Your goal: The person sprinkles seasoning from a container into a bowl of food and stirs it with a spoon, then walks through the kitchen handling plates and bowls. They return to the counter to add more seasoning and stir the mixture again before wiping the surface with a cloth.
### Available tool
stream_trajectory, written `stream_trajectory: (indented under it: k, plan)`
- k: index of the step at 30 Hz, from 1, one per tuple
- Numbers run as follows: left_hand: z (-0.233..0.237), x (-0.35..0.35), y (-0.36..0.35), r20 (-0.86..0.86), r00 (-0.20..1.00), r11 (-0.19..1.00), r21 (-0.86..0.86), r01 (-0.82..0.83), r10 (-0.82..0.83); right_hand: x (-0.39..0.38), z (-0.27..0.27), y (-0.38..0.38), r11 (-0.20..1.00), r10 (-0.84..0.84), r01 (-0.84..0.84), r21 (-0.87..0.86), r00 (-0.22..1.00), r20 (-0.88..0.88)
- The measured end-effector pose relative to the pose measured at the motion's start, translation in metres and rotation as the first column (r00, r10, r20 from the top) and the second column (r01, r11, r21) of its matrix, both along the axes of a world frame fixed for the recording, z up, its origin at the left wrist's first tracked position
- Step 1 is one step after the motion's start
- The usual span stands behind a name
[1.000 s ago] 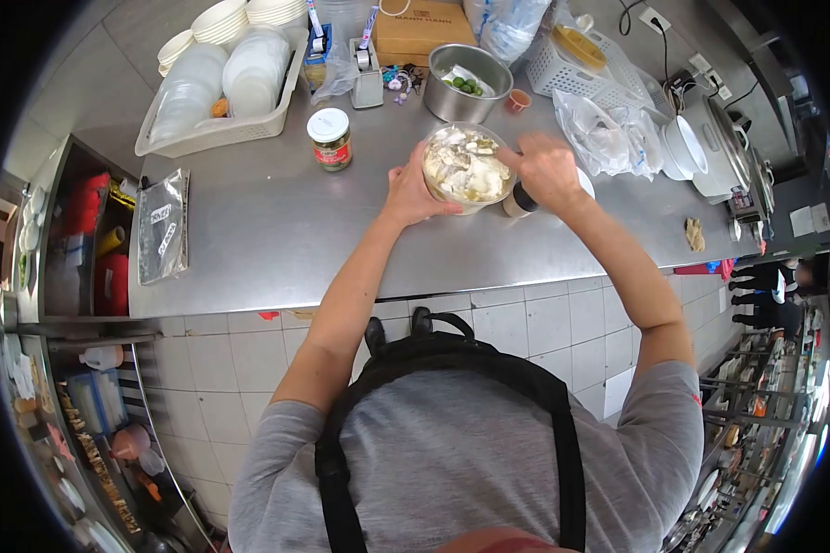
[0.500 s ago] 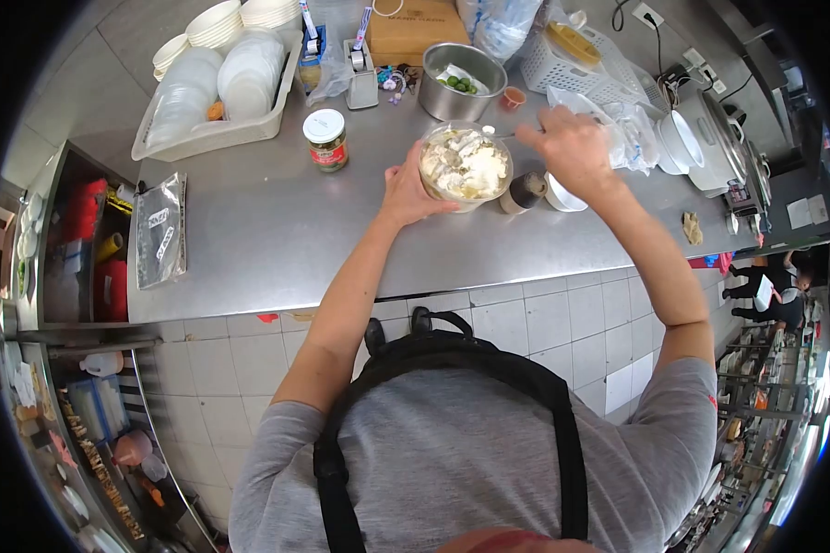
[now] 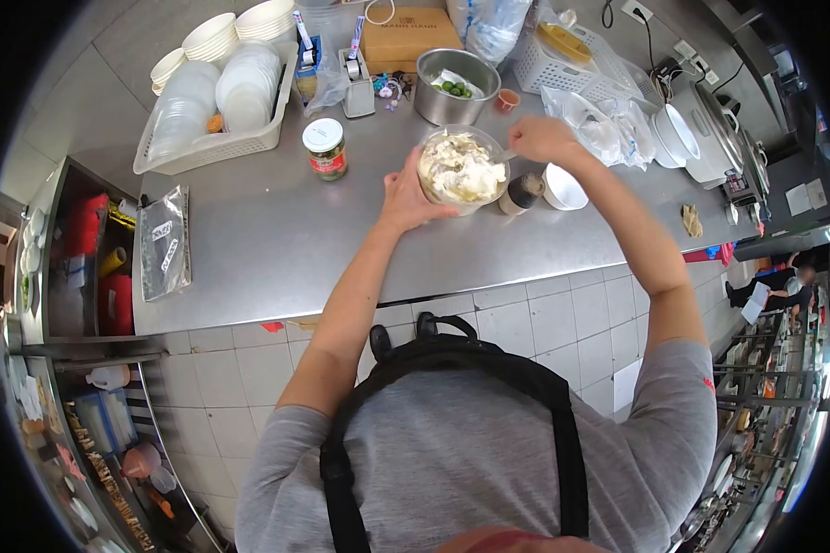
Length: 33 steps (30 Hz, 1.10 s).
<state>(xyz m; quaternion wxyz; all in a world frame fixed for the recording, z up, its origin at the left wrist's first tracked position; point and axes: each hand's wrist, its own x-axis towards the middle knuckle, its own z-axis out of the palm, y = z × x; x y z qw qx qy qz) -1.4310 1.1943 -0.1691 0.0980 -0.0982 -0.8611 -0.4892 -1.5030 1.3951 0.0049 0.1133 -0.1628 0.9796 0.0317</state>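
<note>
A clear round tub (image 3: 464,205) of creamy white mixture (image 3: 461,166) stands on the steel table (image 3: 277,249). My left hand (image 3: 412,195) is wrapped round the tub's left side. Over its right rim, my right hand (image 3: 541,141) grips the handle of a metal spoon (image 3: 509,155), whose tip is down in the mixture. Just right of the tub are a dark-topped shaker (image 3: 523,193) and a white bowl (image 3: 564,188). Behind it stands a steel pot (image 3: 454,97) with small green fruits inside. A jar with a white lid (image 3: 325,149) is to the left.
A white tray (image 3: 214,147) of plastic lids and bowls is at the back left, near a cardboard box (image 3: 409,35). A plastic pouch (image 3: 165,241) lies at the left edge. Baskets (image 3: 563,72) and plastic bags stand back right. Another person (image 3: 775,288) is far right.
My right hand has moved slightly left and down, bringing the spoon deeper into the mixture. The view has shifted a little, and the far person's posture differs.
</note>
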Motion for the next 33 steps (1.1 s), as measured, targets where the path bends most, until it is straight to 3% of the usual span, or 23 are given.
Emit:
stream_trajectory:
  k: [1,4,7,12,18,22,28,31,33]
  plan:
    - [-0.001,0.0,0.0,-0.01,1.0,1.0,0.002,-0.003,0.003,-0.006,0.0,0.004,0.999,-0.012,0.011,-0.037,1.0,-0.017]
    - [0.004,0.001,0.0,-0.006,1.0,1.0,0.027,0.013,-0.012,-0.014,0.016,0.007,0.997,-0.04,0.039,0.071,0.999,0.011]
    - [-0.001,-0.001,0.0,-0.017,1.0,0.999,0.051,0.018,-0.017,0.003,0.048,0.001,0.992,0.025,-0.026,0.12,1.0,0.006]
    - [0.001,-0.001,0.0,-0.012,1.0,0.999,0.037,0.026,-0.026,0.033,0.07,-0.007,0.987,0.12,-0.088,0.133,0.957,-0.263]
    - [0.001,0.0,-0.001,-0.008,0.999,0.999,0.011,0.031,-0.031,0.072,0.079,-0.01,0.94,0.337,-0.245,0.236,0.771,-0.54]
    - [-0.002,-0.002,0.0,-0.003,1.0,1.0,0.005,0.021,-0.021,0.09,0.085,-0.013,0.929,0.364,-0.245,0.276,0.739,-0.568]
    - [-0.002,-0.001,0.002,-0.014,1.0,1.0,0.002,0.001,-0.001,0.079,0.019,-0.008,0.903,0.429,-0.337,0.267,0.75,-0.504]
    - [-0.001,0.0,0.002,-0.05,0.999,1.0,0.006,-0.004,0.004,0.07,-0.008,-0.008,0.831,0.543,-0.498,0.247,0.637,-0.547]
    - [-0.002,0.001,0.003,-0.053,0.998,1.0,-0.018,-0.022,0.021,0.07,-0.021,-0.013,0.807,0.582,-0.522,0.275,0.626,-0.519]
